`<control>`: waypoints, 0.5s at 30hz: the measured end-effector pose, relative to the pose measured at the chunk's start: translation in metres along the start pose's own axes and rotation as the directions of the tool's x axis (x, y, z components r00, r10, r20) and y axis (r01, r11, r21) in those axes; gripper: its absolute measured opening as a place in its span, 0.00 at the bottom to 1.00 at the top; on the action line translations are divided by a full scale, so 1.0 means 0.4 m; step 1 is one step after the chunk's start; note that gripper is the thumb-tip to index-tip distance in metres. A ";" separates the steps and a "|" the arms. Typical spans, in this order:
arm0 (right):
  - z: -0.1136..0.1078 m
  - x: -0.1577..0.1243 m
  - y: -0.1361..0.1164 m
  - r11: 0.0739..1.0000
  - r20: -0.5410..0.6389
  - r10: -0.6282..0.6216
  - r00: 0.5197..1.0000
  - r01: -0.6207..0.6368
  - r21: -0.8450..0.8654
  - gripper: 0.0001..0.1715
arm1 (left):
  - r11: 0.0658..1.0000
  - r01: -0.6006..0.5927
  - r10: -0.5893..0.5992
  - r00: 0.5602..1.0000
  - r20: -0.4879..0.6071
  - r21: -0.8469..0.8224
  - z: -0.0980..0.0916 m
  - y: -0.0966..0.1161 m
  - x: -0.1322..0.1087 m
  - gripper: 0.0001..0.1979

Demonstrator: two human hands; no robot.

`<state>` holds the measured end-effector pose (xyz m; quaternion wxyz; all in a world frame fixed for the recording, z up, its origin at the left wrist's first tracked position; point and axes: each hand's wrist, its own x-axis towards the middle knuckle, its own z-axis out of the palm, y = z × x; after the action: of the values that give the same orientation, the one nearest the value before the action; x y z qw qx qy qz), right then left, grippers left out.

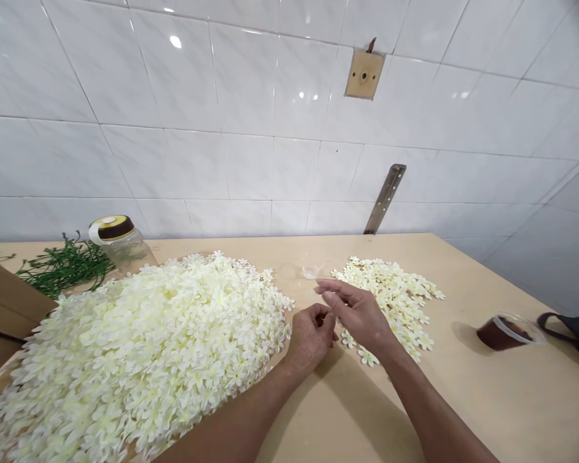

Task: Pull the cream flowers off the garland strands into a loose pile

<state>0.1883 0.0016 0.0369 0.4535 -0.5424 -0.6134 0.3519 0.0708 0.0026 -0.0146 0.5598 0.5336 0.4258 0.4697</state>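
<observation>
Big flower heap [139, 347] lies just left of the left hand [311, 335], fingers pinched closed; right hand [359, 313], fingers loose, borders the small pile [398, 292].

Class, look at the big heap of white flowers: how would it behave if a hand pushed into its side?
The big heap would probably slump and scatter, not slide whole: it is loose separate blooms. Each looks thin and light, so likely floppy. On the smooth table, strays may skid.
</observation>
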 end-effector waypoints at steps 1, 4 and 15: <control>0.002 -0.004 -0.008 0.999 0.041 -0.029 0.999 0.030 -0.013 0.23 | 1.000 -0.007 0.007 1.000 0.004 -0.011 0.000 0.000 0.000 0.13; -0.003 0.000 -0.001 0.996 -0.094 -0.060 0.994 0.053 -0.074 0.24 | 0.998 0.019 -0.021 0.999 -0.033 -0.058 -0.001 -0.006 0.008 0.12; -0.005 0.019 0.061 0.911 -0.119 -0.195 0.974 0.135 -0.389 0.12 | 0.987 -0.008 -0.026 0.979 -0.204 -0.160 -0.011 -0.017 0.039 0.12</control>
<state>0.1986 0.0131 0.0164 0.4149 -0.5915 -0.6762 0.1440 0.0699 0.0190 -0.0212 0.5560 0.4337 0.4446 0.5523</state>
